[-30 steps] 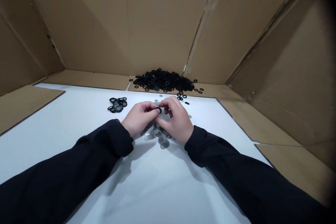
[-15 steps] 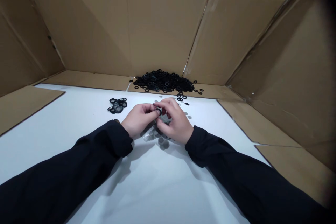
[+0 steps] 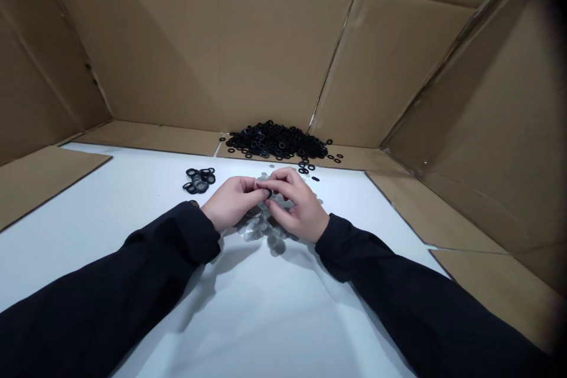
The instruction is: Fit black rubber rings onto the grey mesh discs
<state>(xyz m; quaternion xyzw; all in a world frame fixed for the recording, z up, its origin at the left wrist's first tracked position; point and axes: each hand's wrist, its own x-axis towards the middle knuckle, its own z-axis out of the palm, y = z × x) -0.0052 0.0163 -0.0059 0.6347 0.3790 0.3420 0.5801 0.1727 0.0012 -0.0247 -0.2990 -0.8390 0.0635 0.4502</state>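
Between my two hands is a small black rubber ring (image 3: 269, 193), mostly covered by fingers. My left hand (image 3: 233, 201) pinches it between thumb and forefinger. My right hand (image 3: 301, 205) closes on the ring's other side, its fingertips meeting the left ones. Whether a disc sits inside the ring I cannot tell. Under and around both hands lie many thin grey mesh-like discs (image 3: 277, 244), loosely scattered on the white table. Left of my left hand is a small cluster of black rings (image 3: 199, 182), some with grey discs in their middles.
A large heap of black rings (image 3: 277, 140) lies against the cardboard back wall (image 3: 274, 47), with a few stray rings (image 3: 303, 168) in front of it. Cardboard walls also rise at left and right. Flat cardboard strips (image 3: 146, 134) edge the white table (image 3: 283, 313).
My fingers have closed further over the black ring, so less of it shows. The right hand has shifted slightly; the camera view has tilted up a little.
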